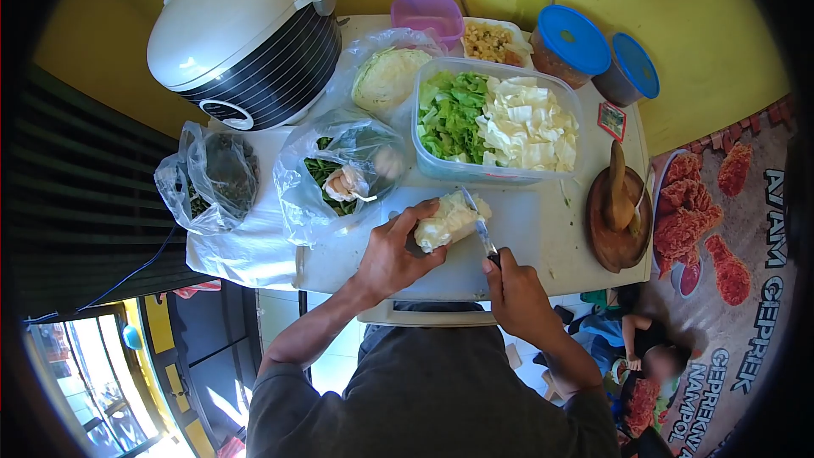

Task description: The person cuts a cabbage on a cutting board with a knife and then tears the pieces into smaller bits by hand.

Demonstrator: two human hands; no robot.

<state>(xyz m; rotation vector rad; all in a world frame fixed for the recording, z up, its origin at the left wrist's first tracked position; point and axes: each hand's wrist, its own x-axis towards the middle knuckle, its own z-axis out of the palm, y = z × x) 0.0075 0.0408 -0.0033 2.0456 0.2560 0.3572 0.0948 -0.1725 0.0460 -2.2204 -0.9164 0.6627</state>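
Note:
My left hand point(392, 256) grips a piece of pale cabbage point(444, 222) from its left side, fingers curled round it. In my right hand point(519, 295) is a knife point(482, 230), its blade at the right end of the cabbage. Both are over a whitish cutting board point(519, 219) near the table's front edge. Just behind it stands a clear plastic container point(500, 173), holding chopped green lettuce point(456, 119) on the left and cut white cabbage point(531, 123) on the right. The underside of the held piece is hidden.
Left of the board lie plastic bags point(292, 178) with garlic point(345, 182) and greens. A rice cooker point(246, 34), half cabbage point(386, 78), purple tub point(428, 15) and blue-lidded containers point(574, 38) stand behind. A mortar point(604, 233) with pestle is at right; a person sits beyond.

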